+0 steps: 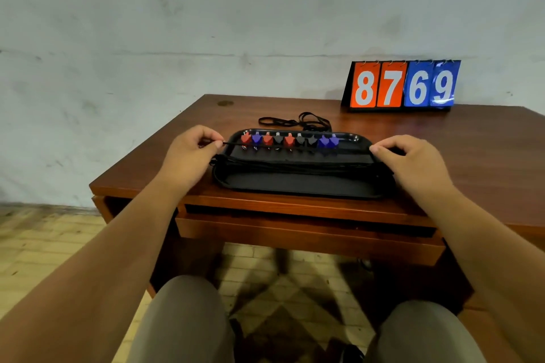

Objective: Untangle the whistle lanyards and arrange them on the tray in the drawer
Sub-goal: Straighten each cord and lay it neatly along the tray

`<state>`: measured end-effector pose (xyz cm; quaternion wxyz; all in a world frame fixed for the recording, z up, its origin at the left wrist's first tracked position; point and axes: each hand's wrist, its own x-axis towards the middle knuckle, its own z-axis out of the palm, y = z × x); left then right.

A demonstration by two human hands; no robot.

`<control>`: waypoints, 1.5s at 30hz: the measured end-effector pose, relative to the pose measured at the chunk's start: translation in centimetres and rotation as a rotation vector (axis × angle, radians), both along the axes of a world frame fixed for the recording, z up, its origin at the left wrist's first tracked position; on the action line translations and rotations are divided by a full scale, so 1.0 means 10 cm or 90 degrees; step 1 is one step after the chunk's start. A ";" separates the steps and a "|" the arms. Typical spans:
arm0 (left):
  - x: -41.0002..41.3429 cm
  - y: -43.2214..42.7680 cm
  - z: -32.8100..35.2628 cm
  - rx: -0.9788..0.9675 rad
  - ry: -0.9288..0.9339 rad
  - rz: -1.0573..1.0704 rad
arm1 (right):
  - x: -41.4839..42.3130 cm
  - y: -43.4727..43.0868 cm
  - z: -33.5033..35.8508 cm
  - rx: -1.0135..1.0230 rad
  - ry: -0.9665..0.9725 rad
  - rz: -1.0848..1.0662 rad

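Pinching a thin black lanyard cord (233, 143) with left hand (188, 153) at the left end of the shallow black tray (352, 138) and right hand (410, 159) at its right end, likely tautening it to lie straight beside coloured plastic whistles (289, 140) along the tray's far edge.

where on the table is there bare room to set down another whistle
Bare wood on the table left of the tray, beyond the left hand, and right of it, between right hand and scoreboard. Crowded: whistles and lanyards on the tray, loose lanyard behind it.
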<state>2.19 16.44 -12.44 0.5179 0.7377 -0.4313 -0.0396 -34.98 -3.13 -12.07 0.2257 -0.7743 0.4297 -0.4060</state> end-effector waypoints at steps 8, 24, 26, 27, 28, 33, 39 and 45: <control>0.05 0.02 -0.09 -0.021 0.047 -0.007 | -0.03 -0.03 -0.07 0.041 -0.030 0.024; 0.03 -0.02 -0.07 0.043 0.081 -0.002 | -0.03 -0.06 -0.12 0.072 0.002 0.043; 0.01 -0.01 -0.07 0.049 0.079 -0.003 | -0.02 -0.06 -0.12 0.084 -0.007 0.049; 0.02 -0.01 -0.07 0.047 0.079 -0.003 | -0.02 -0.06 -0.11 0.087 -0.006 0.050; 0.02 -0.01 -0.08 0.046 0.080 -0.003 | -0.02 -0.06 -0.12 0.089 -0.005 0.049; 0.05 0.00 -0.07 0.037 0.090 0.001 | -0.03 -0.08 -0.14 0.114 -0.067 0.060; 0.07 0.01 -0.07 0.022 0.115 0.018 | -0.02 -0.08 -0.13 0.142 -0.085 0.029; 0.04 0.02 -0.03 0.015 0.131 0.012 | -0.02 -0.05 -0.09 0.155 -0.087 -0.008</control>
